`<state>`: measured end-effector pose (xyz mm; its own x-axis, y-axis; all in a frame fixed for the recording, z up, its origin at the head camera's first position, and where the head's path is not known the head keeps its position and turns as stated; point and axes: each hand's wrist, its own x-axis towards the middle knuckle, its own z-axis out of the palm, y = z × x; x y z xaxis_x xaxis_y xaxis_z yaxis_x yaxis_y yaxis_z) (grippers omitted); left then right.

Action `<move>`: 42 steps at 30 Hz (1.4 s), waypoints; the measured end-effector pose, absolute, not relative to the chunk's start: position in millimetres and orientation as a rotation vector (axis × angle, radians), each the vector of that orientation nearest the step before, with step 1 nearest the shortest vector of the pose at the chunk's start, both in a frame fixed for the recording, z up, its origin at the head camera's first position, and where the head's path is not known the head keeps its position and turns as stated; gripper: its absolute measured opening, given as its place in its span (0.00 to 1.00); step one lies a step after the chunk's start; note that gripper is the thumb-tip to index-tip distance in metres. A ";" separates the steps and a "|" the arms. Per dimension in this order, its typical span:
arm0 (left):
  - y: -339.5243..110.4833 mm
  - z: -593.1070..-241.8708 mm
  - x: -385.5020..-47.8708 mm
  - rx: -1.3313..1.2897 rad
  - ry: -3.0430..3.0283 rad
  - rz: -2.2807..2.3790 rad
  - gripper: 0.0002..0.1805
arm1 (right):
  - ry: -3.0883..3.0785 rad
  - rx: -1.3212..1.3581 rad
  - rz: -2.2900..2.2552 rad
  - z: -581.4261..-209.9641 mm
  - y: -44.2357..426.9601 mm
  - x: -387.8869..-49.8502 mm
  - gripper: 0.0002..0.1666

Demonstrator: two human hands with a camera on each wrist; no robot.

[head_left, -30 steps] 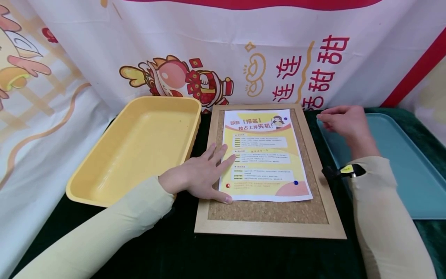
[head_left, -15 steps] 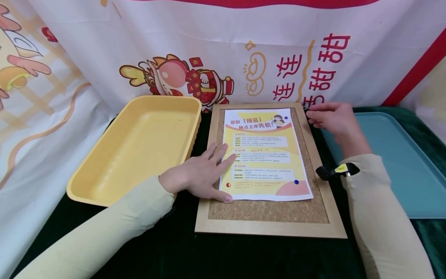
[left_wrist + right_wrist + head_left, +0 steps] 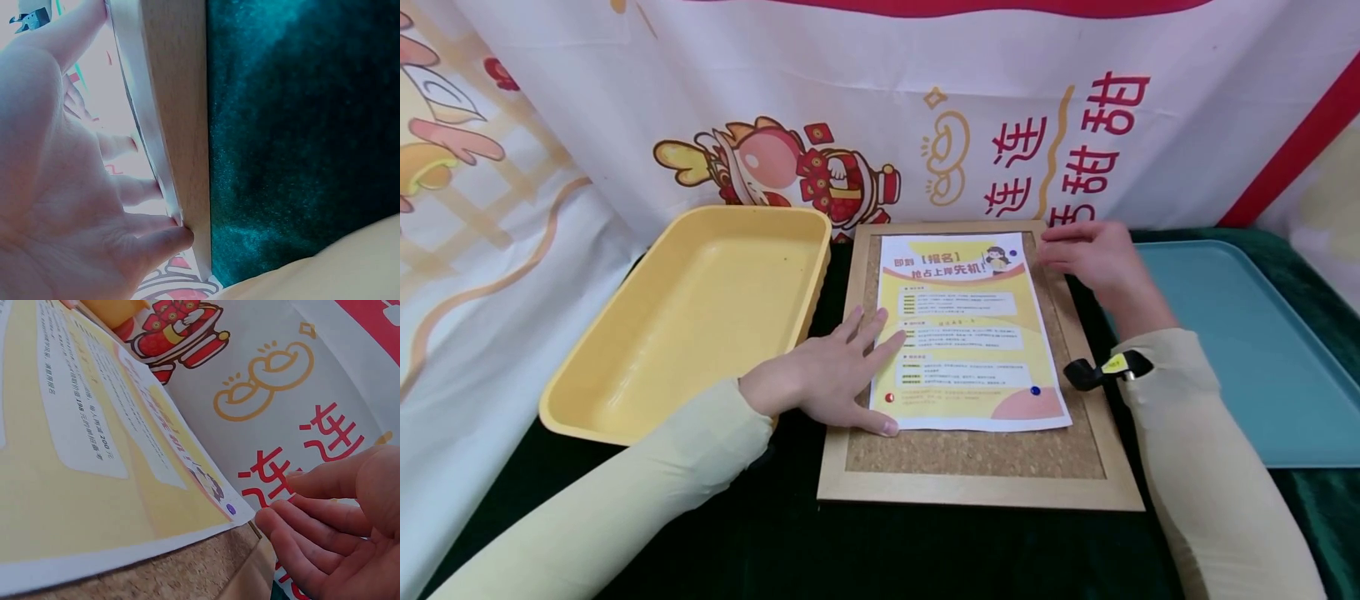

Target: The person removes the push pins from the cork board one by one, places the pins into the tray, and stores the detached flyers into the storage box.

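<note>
A yellow printed sheet (image 3: 958, 333) lies on a wood-framed cork board (image 3: 977, 457). Three pins sit on the sheet: a red one (image 3: 890, 397) at lower left, a blue one (image 3: 1035, 391) at lower right and a purple-blue one (image 3: 231, 509) near the upper right corner. My left hand (image 3: 838, 375) rests spread over the left frame and the sheet's left edge. Beside the board's upper right corner is my right hand (image 3: 1093, 258), its fingers loosely bent. In the right wrist view a gap shows between thumb and fingertips, with nothing visible in it.
A yellow tray (image 3: 700, 317) stands left of the board and a blue-green tray (image 3: 1262, 358) to its right. Dark green cloth (image 3: 925, 550) covers the table. Behind hangs a white printed curtain (image 3: 850, 75).
My right hand has moved left from the edge of the blue-green tray to the board's upper right corner. The left hand and the sheet have stayed in place.
</note>
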<state>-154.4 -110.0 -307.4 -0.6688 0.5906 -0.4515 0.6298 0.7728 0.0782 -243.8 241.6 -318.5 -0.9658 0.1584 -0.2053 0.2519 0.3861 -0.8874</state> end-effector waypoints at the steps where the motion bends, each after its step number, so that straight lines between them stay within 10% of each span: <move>1: -109.9 -307.3 -154.4 0.919 2.506 -0.113 0.64 | 2.539 0.360 -1.644 -318.5 240.2 -243.9 0.31; 42: -109.6 -305.3 -154.5 0.901 2.492 -0.133 0.63 | 2.753 0.359 -1.090 -324.2 219.8 -260.4 0.25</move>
